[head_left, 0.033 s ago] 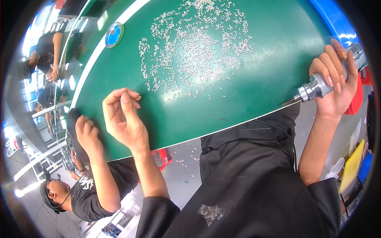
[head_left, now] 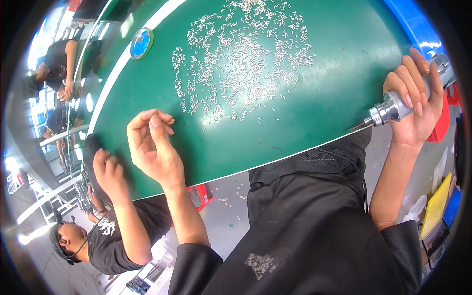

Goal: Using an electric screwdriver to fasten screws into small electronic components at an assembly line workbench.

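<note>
My right hand is wrapped round a silver-grey rotary tool, a handpiece with a knurled collar. Its thin reddish bit points left and lies close to the near edge of the green table. Over the table's left part, my left hand is raised with fingers curled and the thumb against them. Whatever that pinch may hold is too small or hidden to make out. Beyond it, many small white rod-shaped pieces are scattered on the green surface, apart from both hands.
A round shallow dish with blue contents stands at the far left. A co-worker's hand is close beside my left hand. A blue container borders the table at the far right; a red stool stands below it.
The co-worker's hand at the left has shifted slightly downward. My own hands and the rotary tool keep their places.
</note>
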### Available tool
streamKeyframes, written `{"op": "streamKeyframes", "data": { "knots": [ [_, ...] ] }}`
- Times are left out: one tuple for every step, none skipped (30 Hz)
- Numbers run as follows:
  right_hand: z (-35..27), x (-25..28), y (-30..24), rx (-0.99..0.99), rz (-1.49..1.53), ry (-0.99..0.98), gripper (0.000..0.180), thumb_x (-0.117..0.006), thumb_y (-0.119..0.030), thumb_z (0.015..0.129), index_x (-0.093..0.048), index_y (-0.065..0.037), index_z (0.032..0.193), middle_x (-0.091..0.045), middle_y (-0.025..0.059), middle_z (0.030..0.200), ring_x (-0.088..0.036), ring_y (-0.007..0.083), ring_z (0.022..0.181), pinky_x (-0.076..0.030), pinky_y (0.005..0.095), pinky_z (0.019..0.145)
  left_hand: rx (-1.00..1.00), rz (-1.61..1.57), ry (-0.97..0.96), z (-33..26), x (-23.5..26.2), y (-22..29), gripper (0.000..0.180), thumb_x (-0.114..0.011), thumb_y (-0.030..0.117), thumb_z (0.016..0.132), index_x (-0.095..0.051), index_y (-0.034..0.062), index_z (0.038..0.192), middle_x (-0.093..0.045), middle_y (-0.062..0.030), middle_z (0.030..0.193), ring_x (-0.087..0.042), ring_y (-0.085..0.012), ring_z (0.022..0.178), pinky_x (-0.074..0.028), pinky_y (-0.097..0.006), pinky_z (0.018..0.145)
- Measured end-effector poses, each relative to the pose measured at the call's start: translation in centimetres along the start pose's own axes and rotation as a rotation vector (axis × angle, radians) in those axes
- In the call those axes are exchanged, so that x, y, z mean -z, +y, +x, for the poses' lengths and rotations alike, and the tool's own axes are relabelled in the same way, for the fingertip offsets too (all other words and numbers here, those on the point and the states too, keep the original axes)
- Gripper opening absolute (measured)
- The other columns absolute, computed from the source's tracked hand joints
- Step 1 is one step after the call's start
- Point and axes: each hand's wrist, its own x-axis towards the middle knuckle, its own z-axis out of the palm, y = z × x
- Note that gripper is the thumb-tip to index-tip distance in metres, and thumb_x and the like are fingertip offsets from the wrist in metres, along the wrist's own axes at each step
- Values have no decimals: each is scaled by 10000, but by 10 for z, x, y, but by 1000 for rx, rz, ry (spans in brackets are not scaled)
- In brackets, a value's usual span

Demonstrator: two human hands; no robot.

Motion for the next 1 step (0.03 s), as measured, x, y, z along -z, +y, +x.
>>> {"op": "streamKeyframes", "data": {
  "knots": [
    [1,0,1,-8,3,-6,146,-445,-158,989,-444,-42,901,-369,-9,557,-380,90,457,-346,257,549,-1,1,5,-1,3,-1,91,-529,33,965,-550,-47,1002,-629,-118,858,-580,-138,711,-467,-229,623]
  ]
}}
